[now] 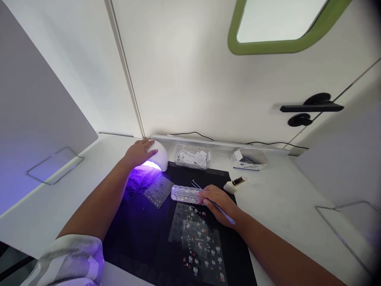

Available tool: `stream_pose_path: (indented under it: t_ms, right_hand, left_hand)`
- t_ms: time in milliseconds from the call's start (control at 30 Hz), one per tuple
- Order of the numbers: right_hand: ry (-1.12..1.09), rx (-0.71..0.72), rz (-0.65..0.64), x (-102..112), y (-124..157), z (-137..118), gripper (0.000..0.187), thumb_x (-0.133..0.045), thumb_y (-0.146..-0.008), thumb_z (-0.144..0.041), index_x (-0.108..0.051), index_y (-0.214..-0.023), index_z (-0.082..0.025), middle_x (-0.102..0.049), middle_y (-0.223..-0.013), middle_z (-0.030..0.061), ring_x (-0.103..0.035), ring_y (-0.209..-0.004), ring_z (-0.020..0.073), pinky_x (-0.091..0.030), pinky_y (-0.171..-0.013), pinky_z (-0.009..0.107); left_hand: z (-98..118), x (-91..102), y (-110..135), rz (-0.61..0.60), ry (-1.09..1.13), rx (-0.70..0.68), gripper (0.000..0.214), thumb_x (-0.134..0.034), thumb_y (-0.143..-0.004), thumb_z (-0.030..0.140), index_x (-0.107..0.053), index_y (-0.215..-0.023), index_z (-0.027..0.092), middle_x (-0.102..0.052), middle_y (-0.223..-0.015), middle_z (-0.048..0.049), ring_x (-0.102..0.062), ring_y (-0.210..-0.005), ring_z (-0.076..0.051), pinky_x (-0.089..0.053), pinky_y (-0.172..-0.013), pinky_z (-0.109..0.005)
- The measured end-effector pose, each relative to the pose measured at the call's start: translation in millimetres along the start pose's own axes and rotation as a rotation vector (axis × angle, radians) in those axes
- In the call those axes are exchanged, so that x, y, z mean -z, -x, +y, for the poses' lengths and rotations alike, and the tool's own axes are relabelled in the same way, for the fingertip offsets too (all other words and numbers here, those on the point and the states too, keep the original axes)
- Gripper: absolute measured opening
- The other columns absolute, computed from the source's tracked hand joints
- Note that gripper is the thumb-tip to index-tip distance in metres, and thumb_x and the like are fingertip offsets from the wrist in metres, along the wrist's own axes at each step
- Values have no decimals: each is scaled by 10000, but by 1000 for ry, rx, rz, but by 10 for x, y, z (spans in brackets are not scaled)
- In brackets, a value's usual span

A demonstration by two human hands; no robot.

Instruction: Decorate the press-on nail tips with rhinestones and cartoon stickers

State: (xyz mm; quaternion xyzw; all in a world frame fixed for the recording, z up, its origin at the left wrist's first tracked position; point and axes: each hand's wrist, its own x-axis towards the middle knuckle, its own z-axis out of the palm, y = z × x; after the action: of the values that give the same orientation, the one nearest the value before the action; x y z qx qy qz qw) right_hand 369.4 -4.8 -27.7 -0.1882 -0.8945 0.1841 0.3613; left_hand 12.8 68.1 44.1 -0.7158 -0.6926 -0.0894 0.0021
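Observation:
My left hand (pixel 139 153) lies on top of a small white nail lamp (pixel 158 155) at the back of a black mat (pixel 143 234); purple light glows from the lamp's opening. Its fingers are spread flat over the dome. My right hand (pixel 218 200) rests on the mat, holding a thin pair of tweezers (pixel 208 197) between its fingers, and its fingertips touch the end of a clear rhinestone box (pixel 185 193). Sticker sheets (pixel 202 242) with small cartoon figures lie in front of that hand, and another sheet (pixel 159 190) lies near the lamp.
Behind the mat stand a clear box of paper slips (pixel 193 157), an open white carton (pixel 248 159) and a small white bottle lying on its side (pixel 233 184). A cable runs along the wall. Grey dividers with wire feet (pixel 55 165) flank the white table (pixel 282 198).

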Motion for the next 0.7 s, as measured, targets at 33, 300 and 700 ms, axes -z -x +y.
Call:
stream_pose_path:
  t_ms: [33, 300, 700]
  right_hand:
    - [-1, 3, 0, 0, -1, 1, 300, -395, -997, -270, -597, -1213, -219, -714, -914, 76, -617, -825, 202, -531, -752, 370]
    - [-7, 8, 7, -4, -2, 5, 302, -402, -991, -254, -589, -1227, -226, -720, -911, 76, -616, -816, 206, -531, -753, 378]
    - [-34, -1, -3, -2, 1, 8, 295, -407, -990, -250, -585, -1223, -223, -717, -873, 60, -605, -815, 203, -518, -755, 374]
  left_hand:
    - [3, 3, 2, 0, 0, 2, 653, -354, -920, 636, -405, -1461, 272, -367, -1556, -43, -334, -1420, -317, -317, -1140, -475]
    - [-6, -9, -1, -1, -1, 1, 658, -346, -921, 640, -399, -1464, 272, -368, -1555, -43, -331, -1421, -319, -315, -1139, -484]
    - [-15, -26, -4, 25, -13, -22, 631, -364, -927, 610, -432, -1442, 252, -400, -1537, -46, -354, -1410, -304, -331, -1138, -458]
